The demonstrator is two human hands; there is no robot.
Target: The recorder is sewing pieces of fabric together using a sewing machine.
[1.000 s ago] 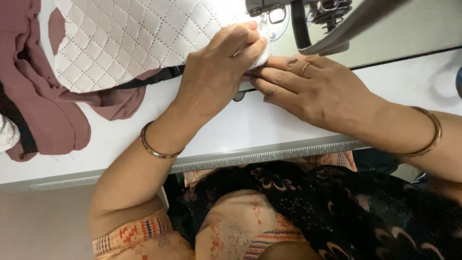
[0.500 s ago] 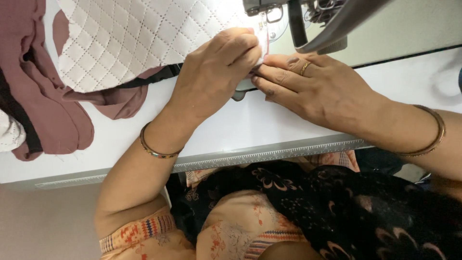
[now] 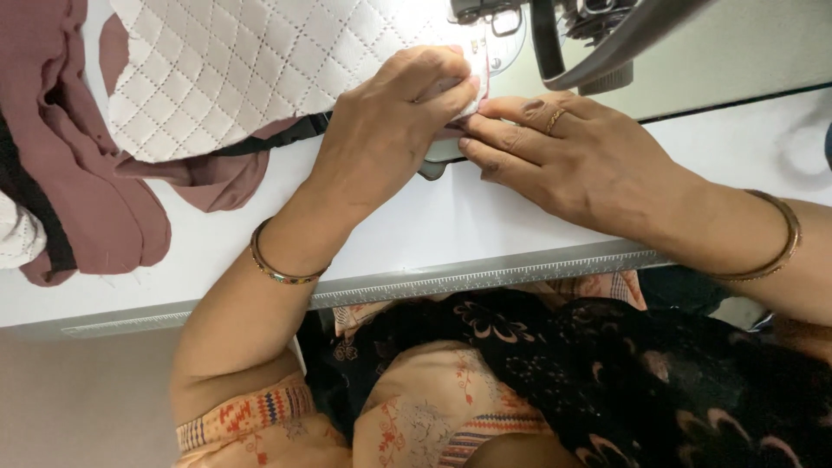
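A white quilted fabric piece (image 3: 251, 61) lies on the white sewing table (image 3: 451, 230), its right edge under the sewing machine head (image 3: 520, 17). My left hand (image 3: 390, 130) pinches that edge of the quilted piece just beside the presser foot. My right hand (image 3: 572, 156) lies flat on the table, fingertips pressing the same fabric edge from the right; it wears a ring. Both wrists carry thin bangles. The needle area is hidden behind my fingers.
Maroon cloth (image 3: 87, 182) with a black strip (image 3: 269, 139) is heaped at the table's left. A ruler strip (image 3: 485, 277) runs along the table's front edge. A grey machine arm (image 3: 624, 43) reaches across the top right. Black floral cloth (image 3: 624, 373) covers my lap.
My hands and the quilted edge have stayed at the presser foot; only a slight shift of view and fingers shows.
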